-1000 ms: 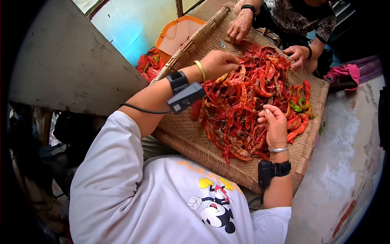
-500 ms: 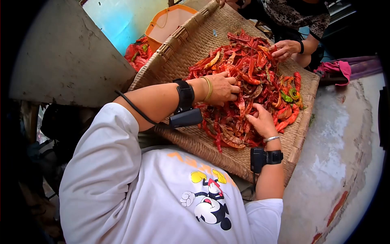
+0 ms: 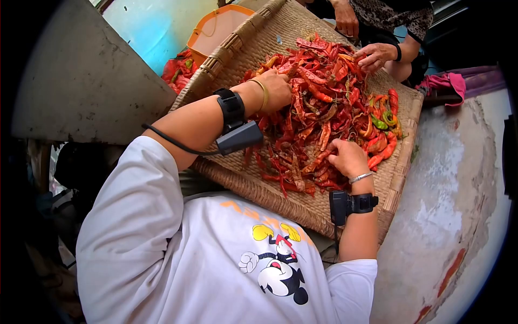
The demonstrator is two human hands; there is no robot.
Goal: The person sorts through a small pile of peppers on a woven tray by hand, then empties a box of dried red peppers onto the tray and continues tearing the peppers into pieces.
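Note:
A heap of dried red chili peppers point(image 3: 324, 100) lies in a woven bamboo tray point(image 3: 396, 178). My left hand point(image 3: 276, 90) is at the heap's left side, its fingers curled over some chilies and their tips partly hidden. At the near right of the heap, my right hand point(image 3: 348, 158) has thumb and forefinger closed at a dried chili. Fresher, plumper red chilies point(image 3: 384, 148) lie along the right side, with a green chili point(image 3: 379, 123) among them.
Across the tray, another person's hand point(image 3: 375, 56) touches the heap; their other hand point(image 3: 346, 20) hangs beside it. An orange-rimmed container point(image 3: 221, 24) and a red bag point(image 3: 172, 75) stand at the upper left. Pink cloth point(image 3: 453, 89) lies at the right.
My left hand has moved left and up from the heap's middle, uncovering chilies there. My right hand stays nearly in place. The other person's second hand has come into view.

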